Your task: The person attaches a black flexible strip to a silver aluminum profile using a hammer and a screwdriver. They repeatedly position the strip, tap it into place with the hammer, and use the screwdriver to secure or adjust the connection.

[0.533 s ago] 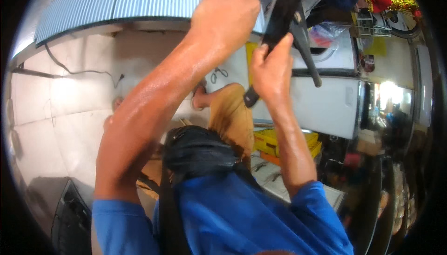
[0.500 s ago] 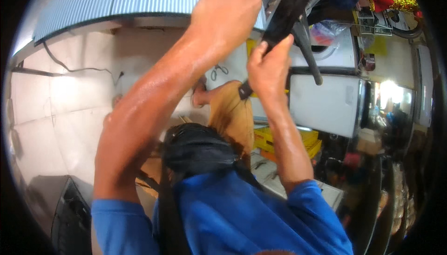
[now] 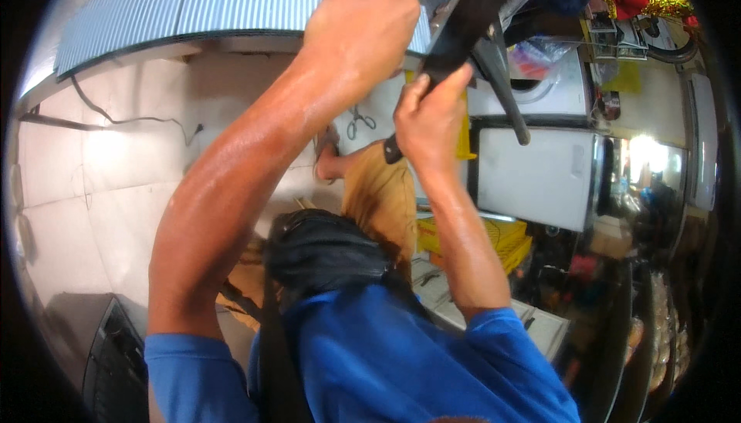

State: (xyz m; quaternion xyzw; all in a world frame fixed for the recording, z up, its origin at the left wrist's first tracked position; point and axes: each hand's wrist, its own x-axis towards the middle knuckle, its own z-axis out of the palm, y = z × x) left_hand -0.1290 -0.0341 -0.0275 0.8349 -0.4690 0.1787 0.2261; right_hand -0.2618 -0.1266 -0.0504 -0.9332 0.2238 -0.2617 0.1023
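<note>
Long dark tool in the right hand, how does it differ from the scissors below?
The long dark tool is gripped in the right hand; the scissors lie untouched.
The long dark tool is one broad, flat length; the scissors have two looped handles.
The long dark tool takes up much more of the view than the scissors.
Both look dark.

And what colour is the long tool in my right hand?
Near-black; the long tool shows best in the head view.
</note>
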